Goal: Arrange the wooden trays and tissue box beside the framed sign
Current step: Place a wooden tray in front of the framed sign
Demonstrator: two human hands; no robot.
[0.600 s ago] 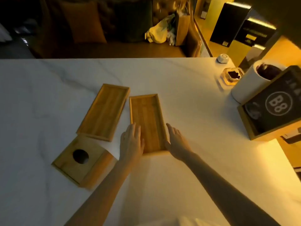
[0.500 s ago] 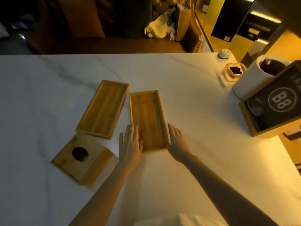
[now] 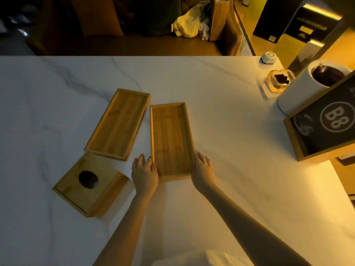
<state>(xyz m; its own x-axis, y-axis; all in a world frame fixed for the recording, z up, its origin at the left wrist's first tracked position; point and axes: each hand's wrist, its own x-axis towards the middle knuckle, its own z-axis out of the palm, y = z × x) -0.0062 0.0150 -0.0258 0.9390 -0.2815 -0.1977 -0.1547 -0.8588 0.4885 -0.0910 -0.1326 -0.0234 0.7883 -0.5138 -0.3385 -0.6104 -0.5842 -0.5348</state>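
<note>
White marble table (image 3: pixel 57 89) glows under warm light. Nearest my left sits the tissue box (image 3: pixel 87 184), round hole up, with the slanted tray (image 3: pixel 118 123) just beyond it. My left hand (image 3: pixel 144 172) rests against the left side of the middle tray (image 3: pixel 171 139), fingers loose and gripping nothing. My right hand (image 3: pixel 203 170) lies the same way against the tray's right side. Well apart at the right edge stands the framed sign (image 3: pixel 330 121), a white cup (image 3: pixel 295 93) behind it.

A framed sign (image 3: pixel 334 120) at the right edge of the worktop (image 3: pixel 230 135) shows "B8" in pale characters inside a ring on its dark face. Yellowish lettering on dark panels (image 3: pixel 309 25) behind is too blurred to read.
</note>
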